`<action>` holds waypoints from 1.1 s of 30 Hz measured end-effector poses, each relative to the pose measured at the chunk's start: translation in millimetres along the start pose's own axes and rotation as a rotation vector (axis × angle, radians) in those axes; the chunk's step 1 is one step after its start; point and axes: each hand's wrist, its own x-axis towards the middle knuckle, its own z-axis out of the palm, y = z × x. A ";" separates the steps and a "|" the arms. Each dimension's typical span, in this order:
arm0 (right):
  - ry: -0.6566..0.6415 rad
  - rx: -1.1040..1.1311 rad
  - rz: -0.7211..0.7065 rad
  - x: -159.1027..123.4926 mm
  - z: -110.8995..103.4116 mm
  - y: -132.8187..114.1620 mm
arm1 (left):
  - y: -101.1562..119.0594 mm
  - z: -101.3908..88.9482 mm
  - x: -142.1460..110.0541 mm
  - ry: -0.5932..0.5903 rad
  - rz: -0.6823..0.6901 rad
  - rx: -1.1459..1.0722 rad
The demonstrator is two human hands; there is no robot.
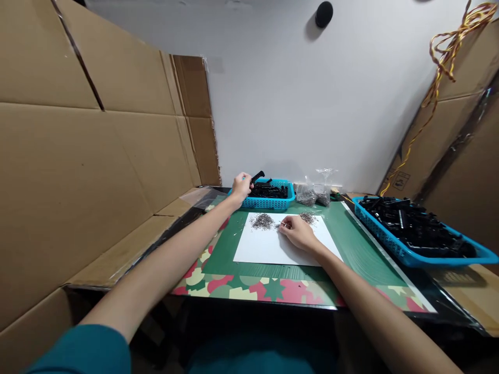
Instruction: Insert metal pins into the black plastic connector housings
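My left hand (241, 187) is closed on a narrow black plastic part (258, 177), held above the left end of a blue basket (268, 204) that is filled with similar black parts. My right hand (298, 232) is over a white sheet of paper (261, 252), its thumb and fingers pinched together. Something thin and shiny shows at those fingertips, too small to name. On the paper, a pile of tiny metal pieces (263, 221) lies left of the right hand. A second pile of tiny metal pieces (307, 217) sits just behind that hand.
A larger blue basket (413, 250), heaped with black parts, stands at the right. Clear bags (307, 196) of small pieces rest against the back wall. Beneath the paper is a green mat (222, 254). Cardboard walls (136, 150) enclose the left side, and twisted wire (440, 72) hangs at right.
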 end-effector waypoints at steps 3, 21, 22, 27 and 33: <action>0.114 0.092 0.047 2.6 -5.8 -0.6 | -11.3 -14.7 -39.1 -0.128 -0.039 -0.312; 0.270 0.489 -0.193 6.6 -6.1 -5.7 | -31.2 1.5 -77.5 -0.526 -0.310 -0.566; 0.263 0.523 -0.182 9.3 -5.4 -5.7 | -31.9 0.4 -78.2 -0.568 -0.307 -0.556; 0.229 0.555 -0.158 13.5 -1.5 -4.3 | -26.1 -1.5 -85.4 -0.674 -0.186 -0.545; 0.100 0.783 -0.011 4.2 -2.9 -7.9 | -19.2 -1.9 -96.3 -0.652 -0.109 -0.436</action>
